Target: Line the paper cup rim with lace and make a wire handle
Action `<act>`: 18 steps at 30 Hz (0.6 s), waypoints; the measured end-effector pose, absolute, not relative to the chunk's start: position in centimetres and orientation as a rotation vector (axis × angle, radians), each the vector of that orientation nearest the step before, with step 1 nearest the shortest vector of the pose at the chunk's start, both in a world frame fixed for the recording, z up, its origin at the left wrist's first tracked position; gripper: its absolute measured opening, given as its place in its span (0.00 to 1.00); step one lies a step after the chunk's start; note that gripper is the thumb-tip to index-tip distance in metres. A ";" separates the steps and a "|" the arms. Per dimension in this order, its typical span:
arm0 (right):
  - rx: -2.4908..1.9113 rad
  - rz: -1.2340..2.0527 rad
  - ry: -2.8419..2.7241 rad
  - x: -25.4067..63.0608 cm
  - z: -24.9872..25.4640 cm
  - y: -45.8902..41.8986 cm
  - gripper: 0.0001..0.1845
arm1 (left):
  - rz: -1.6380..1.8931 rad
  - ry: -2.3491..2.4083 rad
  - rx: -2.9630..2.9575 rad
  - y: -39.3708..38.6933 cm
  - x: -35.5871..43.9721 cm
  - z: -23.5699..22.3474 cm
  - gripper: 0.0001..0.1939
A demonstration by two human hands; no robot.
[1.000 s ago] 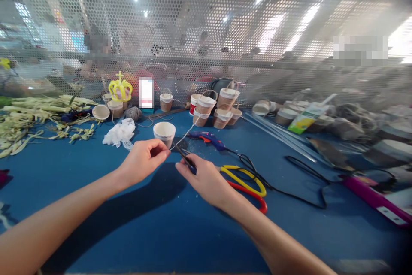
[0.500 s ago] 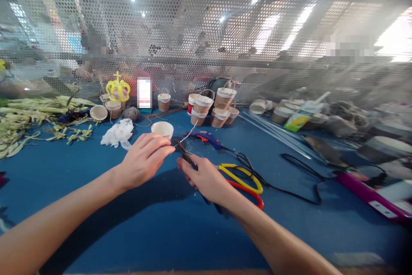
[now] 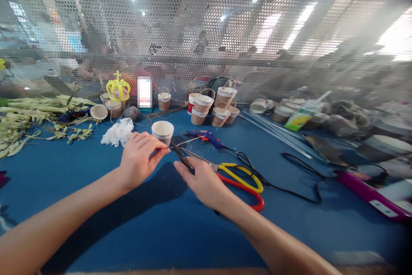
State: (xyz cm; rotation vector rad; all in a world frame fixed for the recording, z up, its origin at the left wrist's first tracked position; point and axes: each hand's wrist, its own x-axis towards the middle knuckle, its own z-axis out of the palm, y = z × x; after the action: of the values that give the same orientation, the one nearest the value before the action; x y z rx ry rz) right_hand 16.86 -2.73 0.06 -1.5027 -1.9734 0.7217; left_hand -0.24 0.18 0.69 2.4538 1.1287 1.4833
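Observation:
My left hand point(image 3: 140, 160) pinches the near end of a thin twisted wire point(image 3: 188, 141) that runs away to the right over the blue table. My right hand point(image 3: 201, 182) is closed on the handles of small dark pliers point(image 3: 180, 157), whose jaws meet the wire just right of my left fingertips. A small paper cup point(image 3: 162, 131) stands upright right behind my left hand. Yellow-and-red scissors point(image 3: 236, 176) lie on the table beside my right hand, blades pointing left. A blue glue gun point(image 3: 206, 136) lies behind them.
A perforated metal screen point(image 3: 206, 34) closes the far edge. Along it stand several small cups with handles point(image 3: 212, 105), a yellow crown point(image 3: 118, 88) and a twine ball point(image 3: 130, 113). Pale green leaves point(image 3: 28, 116) lie far left, white tissue point(image 3: 117, 132) near them. A black cord point(image 3: 299, 180) and magenta tool point(image 3: 370, 193) lie right.
The wire's free end has dropped from pointing up and away to lying lower, toward the right. My right hand shifted slightly with the pliers, uncovering the scissor blades. My left hand keeps its pinch.

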 end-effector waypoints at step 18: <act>-1.523 0.816 -1.938 17.7 0.5 -2.3 0.16 | 1.484 0.877 3.094 1.5 -1.2 0.5 0.07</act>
State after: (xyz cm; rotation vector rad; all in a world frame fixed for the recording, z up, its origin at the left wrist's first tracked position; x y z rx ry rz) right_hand 17.66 -2.32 0.45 -1.5227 -1.9380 0.8161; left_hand -1.23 1.48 0.55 3.0939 0.8771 1.4840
